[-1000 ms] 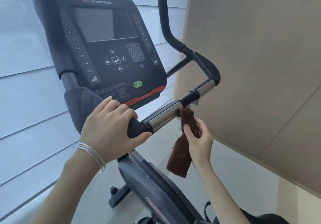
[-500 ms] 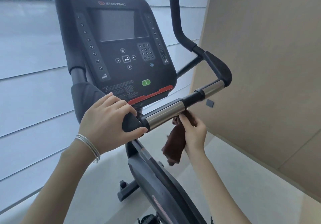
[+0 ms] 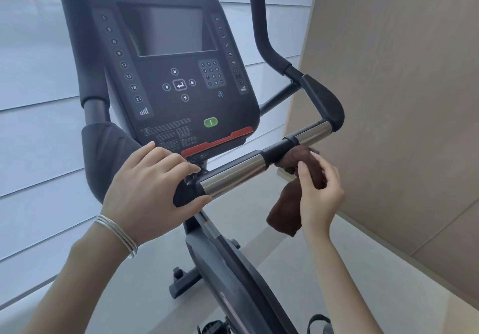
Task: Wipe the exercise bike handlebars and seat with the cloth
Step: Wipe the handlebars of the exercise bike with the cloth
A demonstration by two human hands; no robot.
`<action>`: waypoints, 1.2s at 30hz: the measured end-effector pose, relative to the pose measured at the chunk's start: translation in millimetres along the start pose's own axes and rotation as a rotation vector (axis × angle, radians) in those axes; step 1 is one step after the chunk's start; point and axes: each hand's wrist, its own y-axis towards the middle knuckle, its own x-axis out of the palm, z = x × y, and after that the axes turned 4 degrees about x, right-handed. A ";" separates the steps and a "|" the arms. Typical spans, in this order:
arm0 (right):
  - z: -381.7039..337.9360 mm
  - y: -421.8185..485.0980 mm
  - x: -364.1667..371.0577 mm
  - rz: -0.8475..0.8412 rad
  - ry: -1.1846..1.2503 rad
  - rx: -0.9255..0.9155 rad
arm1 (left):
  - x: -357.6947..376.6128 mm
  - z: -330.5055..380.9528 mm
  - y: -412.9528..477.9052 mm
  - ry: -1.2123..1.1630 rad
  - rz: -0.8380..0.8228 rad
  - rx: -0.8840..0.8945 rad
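left hand [image 3: 150,186]: grips handlebar [image 3: 233,173] at black inner end, thumb under | right hand [image 3: 320,199]: pinches brown cloth [image 3: 285,212], cloth top pressed under bar's black collar between chrome sections, rest hangs | console [image 3: 176,74]: screen dark, above bar | bracelets [image 3: 118,232]: left wrist | beige wall [image 3: 401,100]: right

To your left runs a white wall [image 3: 33,131] of wide glossy boards [image 3: 31,35], laid level, with thin dark seams between them. The top boards catch a pale, blurred glare, and the light around you is soft and even. To your right stands a tan wall [image 3: 404,69], matt and cut by a few fine joints. Below you lies a pale grey floor [image 3: 363,276], smooth, meeting the tan wall in a straight line.
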 end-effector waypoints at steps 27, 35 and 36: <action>10.4 109.8 -9.6 -0.327 -0.429 -0.420 | 59.4 95.6 133.4 0.021 -0.102 -0.043; 12.6 143.2 -0.1 -0.248 -0.480 -0.337 | 64.4 94.9 131.3 0.022 -0.075 -0.060; 13.2 131.0 0.5 -0.270 -0.431 -0.378 | 65.8 95.0 130.3 0.024 -0.066 -0.056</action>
